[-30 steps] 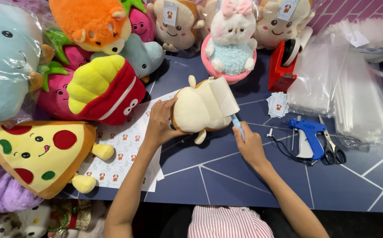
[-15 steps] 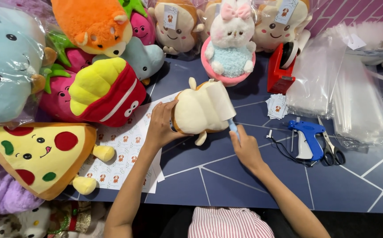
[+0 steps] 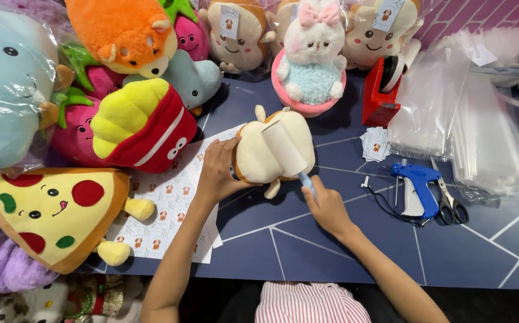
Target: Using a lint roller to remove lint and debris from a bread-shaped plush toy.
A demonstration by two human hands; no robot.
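Observation:
A cream bread-shaped plush toy (image 3: 253, 158) lies on the dark blue table (image 3: 307, 251), near the middle. My left hand (image 3: 216, 173) grips its left side and holds it steady. My right hand (image 3: 325, 206) holds the light blue handle of a lint roller (image 3: 285, 146), whose white roll rests across the top of the plush. A sheet of small stickers (image 3: 164, 206) lies under my left forearm.
Plush toys crowd the left and back: a pizza slice (image 3: 44, 209), a fries box (image 3: 143, 125), a bunny (image 3: 313, 66). A red tape dispenser (image 3: 382, 90), clear bags (image 3: 468, 125), a blue tagging gun (image 3: 418, 185) and scissors (image 3: 450, 203) are on the right.
The lint roller has shifted slightly up and left over the plush, and my right hand followed it. My left hand kept its hold on the toy.

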